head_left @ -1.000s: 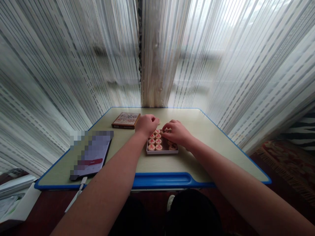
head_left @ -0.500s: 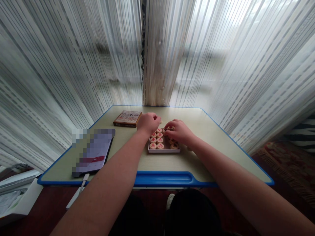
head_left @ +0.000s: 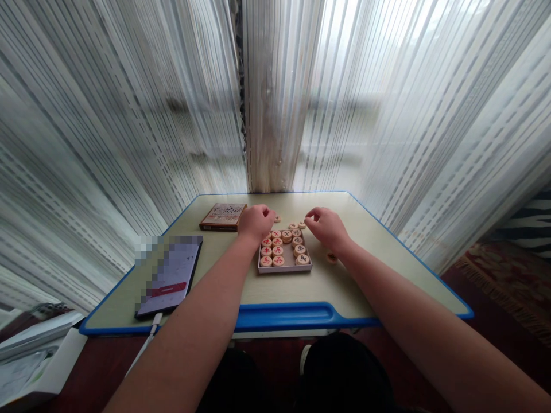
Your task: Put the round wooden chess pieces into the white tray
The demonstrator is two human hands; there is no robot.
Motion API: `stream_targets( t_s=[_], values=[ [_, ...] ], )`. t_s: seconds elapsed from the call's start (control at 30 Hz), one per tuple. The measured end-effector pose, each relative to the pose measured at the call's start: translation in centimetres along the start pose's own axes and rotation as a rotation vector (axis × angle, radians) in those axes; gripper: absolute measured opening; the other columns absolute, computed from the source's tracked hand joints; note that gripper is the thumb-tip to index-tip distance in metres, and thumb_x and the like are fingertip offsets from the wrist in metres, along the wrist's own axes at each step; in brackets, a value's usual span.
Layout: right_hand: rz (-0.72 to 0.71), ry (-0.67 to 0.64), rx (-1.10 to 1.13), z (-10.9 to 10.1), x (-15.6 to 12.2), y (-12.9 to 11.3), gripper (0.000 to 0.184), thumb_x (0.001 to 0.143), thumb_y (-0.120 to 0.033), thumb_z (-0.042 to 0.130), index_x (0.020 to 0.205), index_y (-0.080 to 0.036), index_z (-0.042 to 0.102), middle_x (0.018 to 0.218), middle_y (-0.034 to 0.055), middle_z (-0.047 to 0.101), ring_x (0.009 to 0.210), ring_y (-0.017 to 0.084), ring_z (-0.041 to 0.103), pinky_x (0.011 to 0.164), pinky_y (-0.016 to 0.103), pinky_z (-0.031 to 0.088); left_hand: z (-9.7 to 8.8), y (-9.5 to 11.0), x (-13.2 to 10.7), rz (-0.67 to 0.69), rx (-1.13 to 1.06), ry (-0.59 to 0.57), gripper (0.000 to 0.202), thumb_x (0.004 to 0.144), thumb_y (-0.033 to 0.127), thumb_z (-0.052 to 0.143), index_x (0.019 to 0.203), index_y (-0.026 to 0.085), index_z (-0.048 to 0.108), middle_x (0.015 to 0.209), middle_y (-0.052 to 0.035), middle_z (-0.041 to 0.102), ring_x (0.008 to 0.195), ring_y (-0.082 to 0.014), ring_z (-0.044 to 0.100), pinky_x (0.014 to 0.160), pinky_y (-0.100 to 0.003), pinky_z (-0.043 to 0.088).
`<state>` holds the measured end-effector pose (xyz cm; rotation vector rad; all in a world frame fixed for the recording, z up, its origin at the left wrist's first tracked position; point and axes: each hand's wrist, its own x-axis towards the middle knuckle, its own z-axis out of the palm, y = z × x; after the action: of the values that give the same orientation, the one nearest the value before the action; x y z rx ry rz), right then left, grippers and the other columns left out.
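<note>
A shallow open box (head_left: pixel 284 269) holds round wooden xiangqi pieces, red-marked (head_left: pixel 278 261) on the left and black-marked (head_left: pixel 302 260) on the right. Bare box floor shows between the columns. My left hand (head_left: pixel 257 222) is closed above the box's far left corner, its fingertips mostly hidden. Just right of it lies a loose piece (head_left: pixel 278 219). Beyond the far right corner, my right hand (head_left: pixel 326 226) has its thumb and fingers bent together at the edge of another loose piece (head_left: pixel 302 225); whether they grip anything is hidden.
A brown printed box lid (head_left: pixel 222 216) lies at the back left. A tablet (head_left: pixel 174 275) with a white cable (head_left: pixel 155 322) rests at the left. One more piece (head_left: pixel 331 258) sits under my right wrist. The table has a blue rim (head_left: pixel 284 314); curtains (head_left: pixel 275 115) hang behind.
My right hand has left the box and moved right, to the loose pieces behind it, uncovering the black-marked column. My left hand stays nearly in place. The view has shifted slightly.
</note>
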<state>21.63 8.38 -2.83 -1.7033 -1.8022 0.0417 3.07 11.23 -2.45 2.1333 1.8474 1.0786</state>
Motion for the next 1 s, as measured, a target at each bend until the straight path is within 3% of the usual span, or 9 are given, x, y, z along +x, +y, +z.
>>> stream_targets(
  t_s=[0.13,0.3,0.43,0.57,0.73,1.0],
  values=[
    [0.07,-0.062,-0.027,0.2,0.2,1.3,0.025,0.076,-0.026,0.051,0.089,-0.017,0.07,0.09,0.0089,0.064,0.085,0.021,0.059,0.073,0.03,0.045,0.5,-0.8,0.4,-0.027,-0.022,-0.037,0.024,0.073,0.029,0.047,0.073,0.02,0.069,0.075,-0.0063,0.071,0.07,-0.0182,0.06,0.063,-0.026,0.039],
    [-0.064,-0.109,-0.019,0.8,0.1,1.8,0.028,0.078,-0.026,0.052,0.099,-0.02,0.071,0.111,0.0081,0.063,0.105,0.023,0.054,0.093,0.035,0.041,0.8,-1.6,0.7,-0.05,-0.067,-0.146,0.034,0.079,0.03,0.04,0.084,0.02,0.071,0.093,-0.0074,0.072,0.089,-0.0194,0.061,0.075,-0.026,0.043],
    [-0.169,-0.181,0.02,1.2,0.2,1.8,0.025,0.08,-0.023,0.052,0.092,-0.021,0.074,0.109,0.005,0.066,0.1,0.021,0.056,0.096,0.033,0.039,0.8,-1.7,0.7,-0.042,-0.046,-0.252,0.039,0.082,0.032,0.036,0.093,0.019,0.071,0.106,-0.0073,0.07,0.1,-0.0204,0.059,0.083,-0.027,0.043],
    [-0.23,-0.222,0.057,1.5,0.5,1.8,0.03,0.079,-0.016,0.05,0.098,-0.022,0.073,0.114,0.0008,0.066,0.107,0.02,0.054,0.099,0.032,0.037,0.9,-1.7,0.6,-0.07,-0.066,-0.278,0.045,0.085,0.038,0.032,0.093,0.018,0.072,0.104,-0.0074,0.07,0.099,-0.0205,0.06,0.085,-0.029,0.043],
    [-0.201,-0.265,0.057,1.4,0.6,1.9,0.037,0.076,-0.006,0.045,0.093,-0.022,0.074,0.106,-0.0002,0.069,0.103,0.018,0.055,0.096,0.029,0.039,1.0,-1.9,0.6,-0.057,-0.09,-0.27,0.052,0.086,0.046,0.029,0.088,0.017,0.072,0.093,-0.0077,0.072,0.093,-0.0213,0.063,0.085,-0.031,0.044],
    [-0.172,-0.205,-0.043,1.2,0.8,2.6,0.027,0.077,-0.012,0.049,0.087,-0.021,0.072,0.1,0.0034,0.068,0.092,0.018,0.056,0.091,0.029,0.04,1.1,-2.1,0.7,-0.018,-0.1,-0.283,0.054,0.087,0.047,0.028,0.089,0.015,0.072,0.093,-0.0096,0.072,0.089,-0.0217,0.063,0.081,-0.031,0.045]
  ],
)
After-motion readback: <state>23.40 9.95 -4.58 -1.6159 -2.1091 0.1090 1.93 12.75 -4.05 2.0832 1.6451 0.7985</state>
